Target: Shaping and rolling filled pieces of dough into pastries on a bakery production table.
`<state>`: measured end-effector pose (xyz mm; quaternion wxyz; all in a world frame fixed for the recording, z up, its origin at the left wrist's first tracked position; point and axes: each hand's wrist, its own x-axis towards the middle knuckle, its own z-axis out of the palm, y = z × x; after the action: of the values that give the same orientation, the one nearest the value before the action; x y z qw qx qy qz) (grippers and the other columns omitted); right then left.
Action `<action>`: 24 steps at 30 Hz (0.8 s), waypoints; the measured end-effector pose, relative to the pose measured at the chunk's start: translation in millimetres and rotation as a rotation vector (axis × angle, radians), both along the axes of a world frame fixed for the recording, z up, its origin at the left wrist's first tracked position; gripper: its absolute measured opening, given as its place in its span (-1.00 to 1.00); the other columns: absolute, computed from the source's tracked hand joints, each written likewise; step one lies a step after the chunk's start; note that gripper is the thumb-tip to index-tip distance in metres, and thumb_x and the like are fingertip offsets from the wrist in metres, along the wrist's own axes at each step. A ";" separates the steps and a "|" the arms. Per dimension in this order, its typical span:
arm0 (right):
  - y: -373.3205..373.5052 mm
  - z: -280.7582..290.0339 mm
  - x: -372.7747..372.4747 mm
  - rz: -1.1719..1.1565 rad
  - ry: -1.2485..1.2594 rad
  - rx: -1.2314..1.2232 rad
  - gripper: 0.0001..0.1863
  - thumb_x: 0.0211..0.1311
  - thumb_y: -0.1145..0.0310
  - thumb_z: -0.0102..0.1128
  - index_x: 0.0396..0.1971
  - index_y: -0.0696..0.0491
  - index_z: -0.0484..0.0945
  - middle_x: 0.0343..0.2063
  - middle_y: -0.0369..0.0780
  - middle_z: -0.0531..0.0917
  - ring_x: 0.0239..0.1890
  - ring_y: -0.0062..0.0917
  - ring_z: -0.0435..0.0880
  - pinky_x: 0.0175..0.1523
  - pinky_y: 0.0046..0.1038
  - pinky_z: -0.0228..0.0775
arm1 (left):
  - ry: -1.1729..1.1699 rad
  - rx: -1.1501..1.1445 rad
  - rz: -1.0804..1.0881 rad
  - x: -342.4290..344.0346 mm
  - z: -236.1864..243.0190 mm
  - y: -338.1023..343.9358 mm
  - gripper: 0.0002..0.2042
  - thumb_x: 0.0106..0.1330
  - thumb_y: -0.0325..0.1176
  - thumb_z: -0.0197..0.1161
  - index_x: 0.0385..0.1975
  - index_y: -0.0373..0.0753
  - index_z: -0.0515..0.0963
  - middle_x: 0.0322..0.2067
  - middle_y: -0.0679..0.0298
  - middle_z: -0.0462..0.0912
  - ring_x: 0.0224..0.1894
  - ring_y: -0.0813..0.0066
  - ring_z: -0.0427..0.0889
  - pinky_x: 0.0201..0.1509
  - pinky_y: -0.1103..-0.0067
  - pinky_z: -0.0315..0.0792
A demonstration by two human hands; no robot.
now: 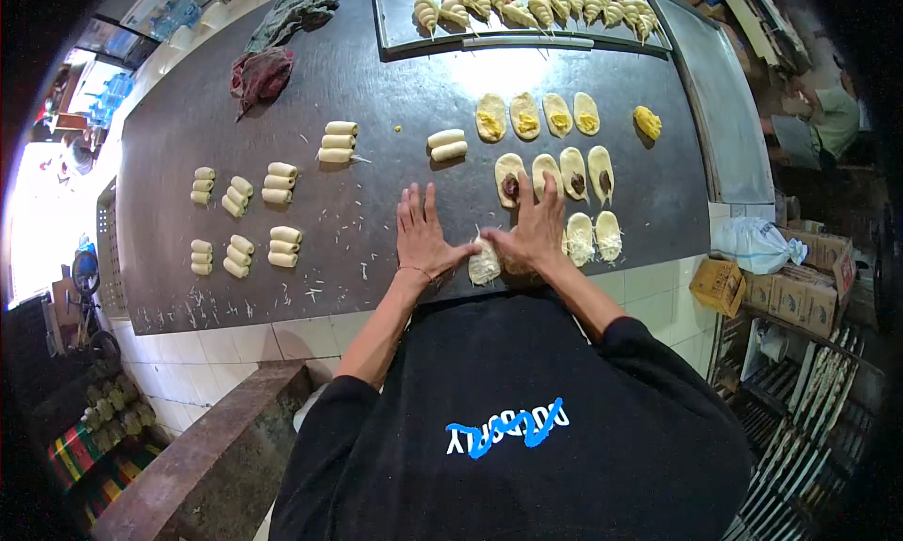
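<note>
Dough piece (pixel 483 264), shred-topped, is touched by thumbs of left grip (pixel 426 244) and right grip (pixel 534 232), both spread apart. Black shirt (pixel 555 362) is marked with white lettering (pixel 455 439).

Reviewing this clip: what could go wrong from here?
White shreds might spill from the shred-topped dough piece between the thumbs of the left hand and right hand. The right hand's fingers overlap dough ovals with dark filling in this view, so they could smear it; contact can't be judged. Loose white shreds on the table might stick to the plain rolls.
</note>
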<state>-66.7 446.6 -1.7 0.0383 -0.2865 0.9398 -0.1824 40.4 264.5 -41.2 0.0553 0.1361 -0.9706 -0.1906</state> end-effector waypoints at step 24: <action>45.8 -10.8 98.4 0.181 -0.038 -0.263 -0.81 0.03 0.35 0.32 -0.30 -0.02 0.67 -0.36 -0.25 0.63 -0.19 -0.28 0.54 -0.13 -0.24 0.35 | 0.365 0.178 -0.246 72.3 -4.1 50.0 -0.80 0.11 -0.39 0.38 -0.25 -0.16 0.61 -0.33 0.27 0.61 -0.22 0.24 0.53 0.01 0.26 0.38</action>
<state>31.7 492.4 -12.5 0.0343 -0.3689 0.8774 -0.3049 112.7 314.5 -45.4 0.1943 -0.0157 -0.9331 -0.3021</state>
